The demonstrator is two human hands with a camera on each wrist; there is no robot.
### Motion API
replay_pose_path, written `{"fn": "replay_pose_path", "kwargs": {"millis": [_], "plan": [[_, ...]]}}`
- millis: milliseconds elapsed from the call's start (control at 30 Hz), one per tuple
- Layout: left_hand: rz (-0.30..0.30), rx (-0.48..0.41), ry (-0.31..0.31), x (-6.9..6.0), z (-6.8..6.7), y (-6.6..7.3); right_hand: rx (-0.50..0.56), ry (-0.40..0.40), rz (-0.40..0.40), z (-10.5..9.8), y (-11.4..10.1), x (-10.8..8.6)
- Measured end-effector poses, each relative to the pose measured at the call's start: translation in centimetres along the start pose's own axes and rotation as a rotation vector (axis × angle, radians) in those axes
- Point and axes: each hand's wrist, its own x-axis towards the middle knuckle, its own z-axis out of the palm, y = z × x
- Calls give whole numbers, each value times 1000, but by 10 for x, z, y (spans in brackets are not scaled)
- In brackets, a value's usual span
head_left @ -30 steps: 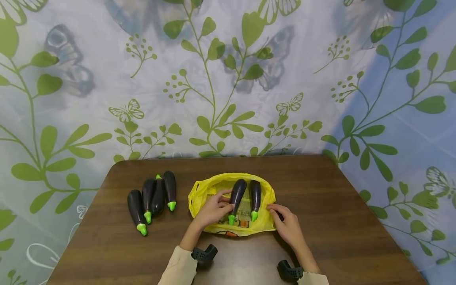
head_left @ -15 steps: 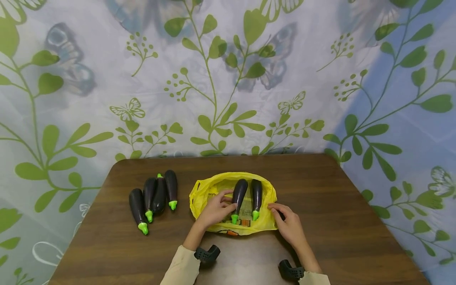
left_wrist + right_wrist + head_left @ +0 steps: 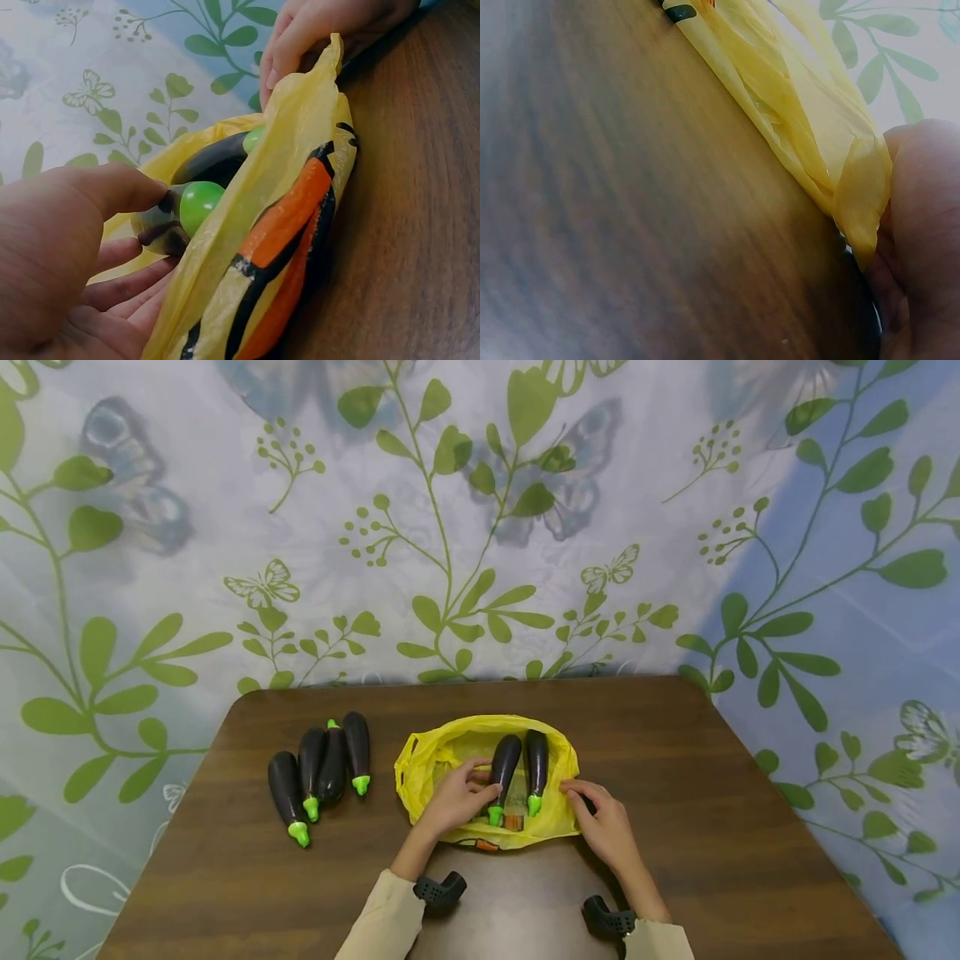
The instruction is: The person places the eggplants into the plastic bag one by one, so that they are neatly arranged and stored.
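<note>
A yellow plastic bag (image 3: 450, 735) lies mouth-up on the table with two dark eggplants inside. My left hand (image 3: 455, 799) reaches into it and holds the nearer eggplant (image 3: 506, 760) by its side, thumb on top and fingers beneath, close to the green cap (image 3: 201, 206). Just right of that one is the second eggplant (image 3: 537, 764), a small gap between them. At the bag's right edge my right hand (image 3: 604, 823) pinches the rim; in the right wrist view a fold of yellow plastic (image 3: 864, 199) meets the fingers, whose tips are partly hidden.
Several more eggplants (image 3: 287, 789) lie in a loose group on the table left of the bag. The brown wooden table (image 3: 675, 760) ends at a leaf-patterned cloth backdrop (image 3: 630, 635). A dark wrist mount sits on each forearm.
The eggplant in my left hand has shifted slightly right, closer to the second one. My right hand keeps its place at the bag's rim. The head view has tilted a little.
</note>
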Motion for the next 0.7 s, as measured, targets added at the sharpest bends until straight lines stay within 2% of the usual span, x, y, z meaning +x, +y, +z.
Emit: {"fn": "replay_pose_path", "kwargs": {"millis": [333, 500, 700], "plan": [[-7, -12, 3, 1, -1, -4, 10, -8, 18, 1, -1, 3], [22, 39, 19, 1, 1, 0, 6, 0, 20, 0, -2, 3], [6, 80, 45, 0, 6, 1, -9, 14, 0, 1, 1, 0]]}}
